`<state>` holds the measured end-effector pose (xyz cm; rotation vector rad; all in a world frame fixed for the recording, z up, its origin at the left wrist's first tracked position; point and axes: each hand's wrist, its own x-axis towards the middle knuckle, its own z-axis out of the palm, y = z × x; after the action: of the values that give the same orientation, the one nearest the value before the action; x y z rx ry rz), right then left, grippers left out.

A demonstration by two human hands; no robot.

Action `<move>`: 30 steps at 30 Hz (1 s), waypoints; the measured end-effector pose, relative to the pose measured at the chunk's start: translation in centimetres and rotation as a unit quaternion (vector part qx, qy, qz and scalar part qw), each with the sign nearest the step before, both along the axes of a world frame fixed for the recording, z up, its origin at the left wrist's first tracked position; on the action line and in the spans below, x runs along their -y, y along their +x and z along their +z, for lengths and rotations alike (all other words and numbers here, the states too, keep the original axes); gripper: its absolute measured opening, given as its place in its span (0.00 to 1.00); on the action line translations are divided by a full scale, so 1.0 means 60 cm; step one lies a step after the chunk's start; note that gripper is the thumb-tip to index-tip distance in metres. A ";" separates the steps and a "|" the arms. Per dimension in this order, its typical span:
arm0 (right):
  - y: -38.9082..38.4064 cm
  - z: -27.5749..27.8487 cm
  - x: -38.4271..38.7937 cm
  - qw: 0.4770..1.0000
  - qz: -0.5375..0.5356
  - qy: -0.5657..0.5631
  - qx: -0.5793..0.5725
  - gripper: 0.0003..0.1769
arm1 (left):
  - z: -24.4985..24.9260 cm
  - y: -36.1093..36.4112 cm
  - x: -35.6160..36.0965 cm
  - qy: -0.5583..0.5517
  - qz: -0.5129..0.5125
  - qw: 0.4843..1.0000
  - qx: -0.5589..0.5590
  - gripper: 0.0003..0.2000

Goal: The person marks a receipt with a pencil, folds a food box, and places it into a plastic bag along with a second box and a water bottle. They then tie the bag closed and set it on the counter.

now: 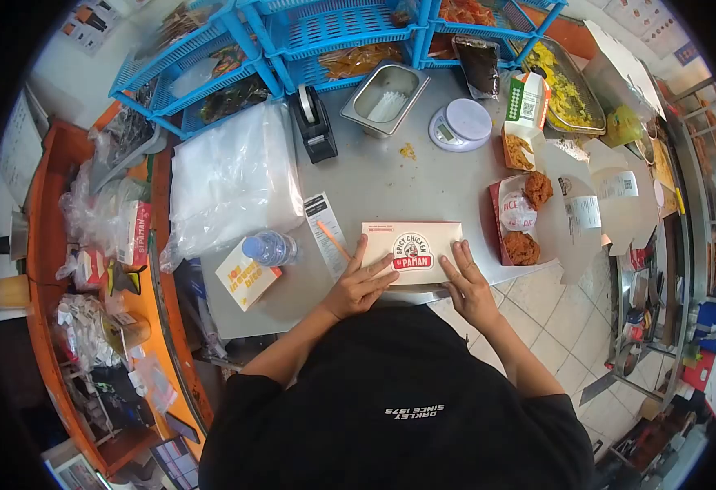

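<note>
- Resting over the near left corner of a closed paper box [412,237], the left hand [360,287] has its fingers laid on the lid, pointing inward and slightly apart; whether the thumb pinches the near side cannot be told.
- The right hand [472,292] lies over the near right corner of the same box, fingers spread on the lid.
- The box sits at the near edge of a metal table [456,192], its round chicken logo facing up between the two hands.
- Left of it, a paper slip [317,214] lies on the table with a thin orange stick [335,242] across it.
- Farther left, a water bottle [270,247] is just beside a small white-and-yellow box [244,273].
- To the right, an open red-and-white box [494,220] holds a round printed packet [516,212] between two pieces of fried chicken [521,248].
- Just beyond that box, a smaller carton [528,102] with a raised flap holds more fried food [519,152].
- On the far left of the table is a stack of clear plastic bags [235,180], with a black tape dispenser [315,126] near it.
- At the far middle are a metal pan [356,108] and, to its right, a white scale [466,119].
- At the far right is a tray of yellow food [566,82].
- Farthest off, blue racks [342,33] line the far side.
</note>
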<state>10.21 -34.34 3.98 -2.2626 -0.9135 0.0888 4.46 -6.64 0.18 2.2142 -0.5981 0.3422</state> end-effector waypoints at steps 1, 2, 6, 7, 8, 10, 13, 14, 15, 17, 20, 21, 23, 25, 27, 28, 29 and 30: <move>0.001 0.002 0.000 1.000 0.005 -0.006 0.002 0.35 | 0.004 0.002 -0.001 0.004 -0.008 1.000 -0.004 0.18; 0.001 0.005 0.001 1.000 0.010 -0.013 0.004 0.35 | 0.006 0.003 -0.002 0.007 -0.017 1.000 -0.006 0.18; -0.009 0.009 0.002 1.000 0.014 -0.007 -0.005 0.36 | -0.006 0.002 -0.005 0.041 -0.019 0.999 0.028 0.18; -0.011 -0.007 0.005 1.000 0.016 0.002 0.020 0.37 | -0.017 0.003 -0.006 0.061 -0.012 0.997 0.052 0.18; -0.009 -0.024 0.009 0.999 0.019 0.010 0.046 0.37 | -0.027 0.005 -0.007 0.081 -0.004 0.994 0.079 0.18; -0.002 -0.065 0.015 0.996 0.028 0.023 0.083 0.37 | -0.032 0.004 -0.004 0.077 -0.003 0.994 0.083 0.18; 0.007 -0.078 0.019 0.989 0.045 0.030 0.136 0.37 | -0.007 0.009 -0.001 0.088 0.008 0.991 0.097 0.16; 0.008 -0.075 0.018 0.987 0.048 0.021 0.149 0.37 | 0.011 0.012 0.003 0.099 0.013 0.990 0.104 0.14; 0.009 -0.069 0.014 0.987 0.048 0.024 0.151 0.37 | 0.038 0.022 0.010 0.102 0.014 0.989 0.106 0.14; 0.001 -0.055 0.010 0.992 0.030 0.025 0.123 0.36 | 0.081 0.036 0.034 0.116 -0.022 0.991 0.059 0.10; 0.000 -0.052 0.005 0.990 0.020 0.022 0.137 0.35 | 0.055 0.047 0.047 0.109 -0.063 0.989 0.076 0.08; 0.001 -0.054 0.004 0.990 0.017 0.021 0.137 0.35 | 0.059 0.051 0.051 0.129 -0.070 0.984 0.100 0.07; -0.001 -0.062 0.003 0.984 0.007 0.015 0.175 0.37 | 0.068 0.052 0.058 0.133 -0.067 0.984 0.097 0.06; -0.004 -0.059 -0.001 0.985 0.003 0.015 0.171 0.37 | 0.081 0.054 0.064 0.140 -0.088 0.984 0.069 0.05; -0.004 -0.055 -0.002 0.986 0.001 0.015 0.168 0.36 | 0.063 0.053 0.062 0.134 -0.093 0.983 0.087 0.05; -0.003 -0.053 -0.003 0.987 0.002 0.011 0.163 0.36 | 0.051 0.055 0.061 0.129 -0.100 0.981 0.103 0.05; -0.007 -0.052 0.000 0.988 0.002 0.007 0.155 0.35 | 0.040 0.050 0.063 0.128 -0.101 0.981 0.102 0.05; -0.008 -0.056 0.001 0.988 0.001 0.007 0.156 0.35 | 0.037 0.049 0.065 0.132 -0.096 0.980 0.115 0.06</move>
<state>9.71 -34.41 0.62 -2.2998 -1.0717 -0.2771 7.39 -10.55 2.42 2.3608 -1.0268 0.4423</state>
